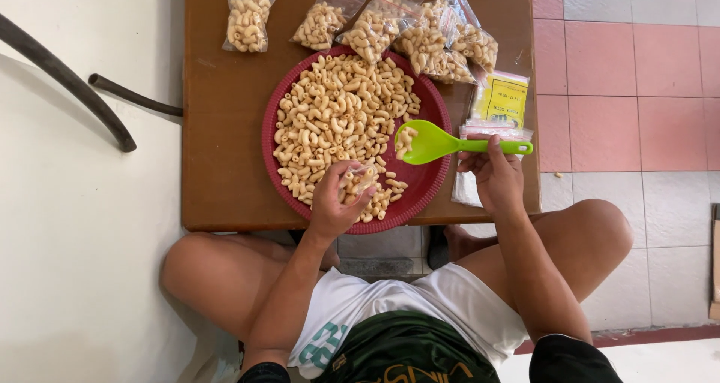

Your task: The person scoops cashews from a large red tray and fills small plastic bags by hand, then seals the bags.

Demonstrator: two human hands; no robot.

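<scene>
Bagging macaroni at the low brown table (217, 128), both hands busy.

I see four filled clear bags (250, 23) lined along the far edge, and a flat yellow packet (501, 98) at right lying over a stack of empty bags (466, 188). The red round tray (427, 181) heaped with macaroni (337, 113) sits in the middle. My left hand (335, 203) is clamped on a small clear bag (358, 181) over the tray's near rim; my right hand (496, 177) is closed round the green scoop (435, 143), its bowl carrying a few pieces just right of that bag.
</scene>
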